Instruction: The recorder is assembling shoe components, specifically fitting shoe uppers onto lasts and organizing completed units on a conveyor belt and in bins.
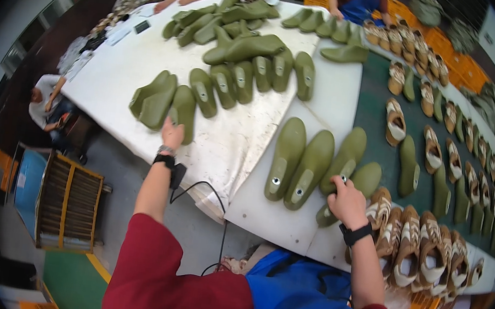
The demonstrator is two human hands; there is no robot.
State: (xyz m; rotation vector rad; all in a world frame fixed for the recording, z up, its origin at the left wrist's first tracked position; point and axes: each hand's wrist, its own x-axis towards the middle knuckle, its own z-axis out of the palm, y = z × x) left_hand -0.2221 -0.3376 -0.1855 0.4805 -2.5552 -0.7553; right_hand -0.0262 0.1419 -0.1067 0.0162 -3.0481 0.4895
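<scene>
My left hand [171, 133] is stretched out over the white tabletop, its fingers closed on the near end of an olive-green shoe last [183, 109]. Just left of that last lie others side by side, including one broad green last [159, 102]. My right hand [348, 204] is bent around a green last [348, 152] at the table's near edge, with another last [367, 178] partly under the fingers. The palm hides part of what it grips. Two upright-lying lasts [288, 159] [310, 171], each with a metal-rimmed hole, rest left of my right hand.
Lasts lie heaped on the white table [110, 72]. A dark green strip [375, 108] carries rows of brown-and-white sneakers [395, 122] and lasts; more sneakers [408, 246] crowd the near right. Two people sit across the table. A wooden-slatted cart [69, 204] and hanging black cable [223, 243] are at left.
</scene>
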